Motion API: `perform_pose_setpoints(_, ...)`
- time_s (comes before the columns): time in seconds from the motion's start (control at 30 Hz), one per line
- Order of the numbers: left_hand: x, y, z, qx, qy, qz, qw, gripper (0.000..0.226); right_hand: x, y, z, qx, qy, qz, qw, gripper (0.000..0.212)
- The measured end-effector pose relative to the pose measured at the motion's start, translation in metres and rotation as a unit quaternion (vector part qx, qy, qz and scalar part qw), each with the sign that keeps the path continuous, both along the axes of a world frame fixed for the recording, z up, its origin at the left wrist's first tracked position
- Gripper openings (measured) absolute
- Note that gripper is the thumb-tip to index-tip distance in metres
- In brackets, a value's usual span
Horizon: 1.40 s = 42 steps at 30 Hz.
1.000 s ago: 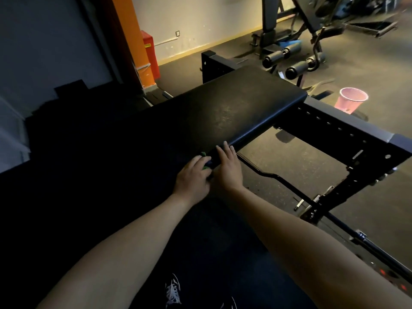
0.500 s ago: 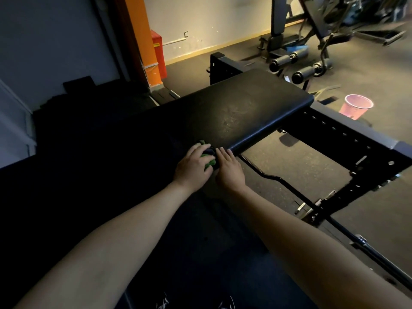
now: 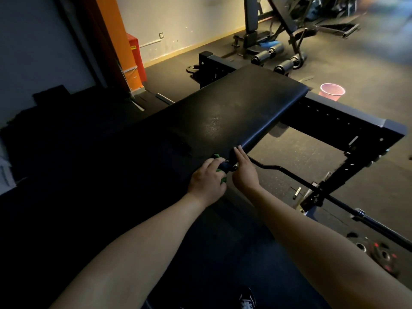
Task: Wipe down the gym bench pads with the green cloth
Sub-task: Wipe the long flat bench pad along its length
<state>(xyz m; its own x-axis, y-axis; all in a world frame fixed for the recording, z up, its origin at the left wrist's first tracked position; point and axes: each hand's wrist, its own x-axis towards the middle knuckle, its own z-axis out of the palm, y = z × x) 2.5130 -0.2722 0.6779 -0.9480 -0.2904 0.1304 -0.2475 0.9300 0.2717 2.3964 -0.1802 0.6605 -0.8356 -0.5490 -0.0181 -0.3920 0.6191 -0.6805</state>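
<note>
Faintly glossy, grained bench pad (image 3: 234, 112)

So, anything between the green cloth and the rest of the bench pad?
Nothing visible. The left hand grips the green cloth at the near edge of the bench pad; the lit surface ahead carries nothing. The right hand rests beside the cloth, fingers straight, not ahead of it. The pad's left side is too dark to judge.

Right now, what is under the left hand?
The green cloth lies under the left hand, at the near edge of the bench pad. Only small green parts show; the hand covers the rest.
</note>
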Motion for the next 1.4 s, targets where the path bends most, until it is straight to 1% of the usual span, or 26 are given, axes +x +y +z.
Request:
perform_pose_setpoints(0.1,0.015,-0.004,0.0,-0.009,0.011,-0.025,1.0,0.027,0.018,-0.003,-0.008,-0.023,0.01,-0.023,0.999,0.079)
perform_pose_setpoints(0.23,0.03,-0.012,0.001,-0.022,0.042,-0.06,0.997,0.029,0.036,0.002,-0.012,-0.048,0.005,-0.029,0.998,0.078)
perform_pose_setpoints(0.3,0.034,-0.013,0.002,-0.028,0.045,-0.078,0.996,0.029,0.041,0.003,-0.011,-0.058,-0.01,-0.036,0.998,0.077)
perform_pose_setpoints(0.37,0.035,-0.014,0.007,-0.003,0.04,-0.078,0.996,0.028,0.047,0.003,-0.011,-0.1,-0.05,-0.059,0.992,0.065)
perform_pose_setpoints(0.4,0.033,-0.015,0.01,0.025,0.041,-0.073,0.996,0.026,0.051,0.004,-0.01,-0.145,-0.089,-0.072,0.983,0.056)
perform_pose_setpoints(0.43,0.03,-0.017,0.013,0.063,0.045,-0.07,0.994,0.024,0.056,0.005,-0.01,-0.204,-0.14,-0.083,0.965,0.047)
perform_pose_setpoints(0.5,0.024,-0.02,0.019,0.133,0.057,-0.087,0.986,0.025,0.066,0.006,-0.006,-0.318,-0.255,-0.083,0.909,0.034)
perform_pose_setpoints(0.53,0.02,-0.02,0.021,0.158,0.051,-0.105,0.98,0.03,0.069,0.008,-0.004,-0.356,-0.301,-0.087,0.881,0.033)
perform_pose_setpoints(0.57,0.016,-0.019,0.023,0.184,0.034,-0.12,0.975,0.037,0.07,0.01,-0.002,-0.383,-0.332,-0.094,0.857,0.036)
perform_pose_setpoints(0.63,0.011,-0.015,0.027,0.236,-0.01,-0.113,0.965,0.046,0.07,0.012,0.001,-0.417,-0.369,-0.101,0.824,0.04)
perform_pose_setpoints(0.7,0.002,-0.01,0.026,0.266,-0.024,-0.1,0.958,0.051,0.065,0.012,0.004,-0.426,-0.384,-0.106,0.813,0.031)
perform_pose_setpoints(0.77,-0.007,-0.009,0.024,0.263,-0.016,-0.106,0.959,0.064,0.055,0.01,0.009,-0.42,-0.366,-0.12,0.822,0.027)
perform_pose_setpoints(0.8,-0.011,-0.011,0.022,0.25,-0.007,-0.107,0.962,0.073,0.048,0.009,0.011,-0.412,-0.342,-0.134,0.834,0.025)
perform_pose_setpoints(0.87,-0.021,-0.017,0.015,0.202,0.015,-0.075,0.976,0.083,0.029,0.006,0.014,-0.397,-0.284,-0.174,0.855,0.017)
perform_pose_setpoints(0.9,-0.025,-0.021,0.01,0.176,0.016,-0.042,0.983,0.082,0.016,0.004,0.015,-0.395,-0.262,-0.2,0.858,0.014)
perform_pose_setpoints(0.97,-0.026,-0.027,0.0,0.132,-0.01,0.018,0.991,0.073,-0.011,0.001,0.015,-0.393,-0.22,-0.253,0.856,0.014)
perform_pose_setpoints(1.03,-0.028,-0.027,-0.008,0.106,-0.026,0.05,0.993,0.063,-0.037,-0.006,0.011,-0.373,-0.204,-0.269,0.864,0.015)
perform_pose_setpoints(1.1,-0.031,-0.023,-0.01,0.095,-0.032,0.064,0.993,0.06,-0.048,-0.02,0.004,-0.333,-0.205,-0.262,0.882,0.018)
perform_pose_setpoints(1.2,-0.033,-0.021,-0.01,0.075,-0.035,0.074,0.994,0.061,-0.038,-0.035,-0.006,-0.243,-0.166,-0.247,0.923,0.022)
perform_pose_setpoints(1.3,-0.033,-0.019,-0.009,0.053,-0.03,0.081,0.995,0.063,-0.021,-0.029,-0.013,-0.231,-0.137,-0.222,0.937,0.017)
perform_pose_setpoints(1.4,-0.033,-0.019,-0.01,0.038,-0.03,0.092,0.995,0.063,-0.009,-0.019,-0.016,-0.223,-0.1,-0.163,0.956,0.012)
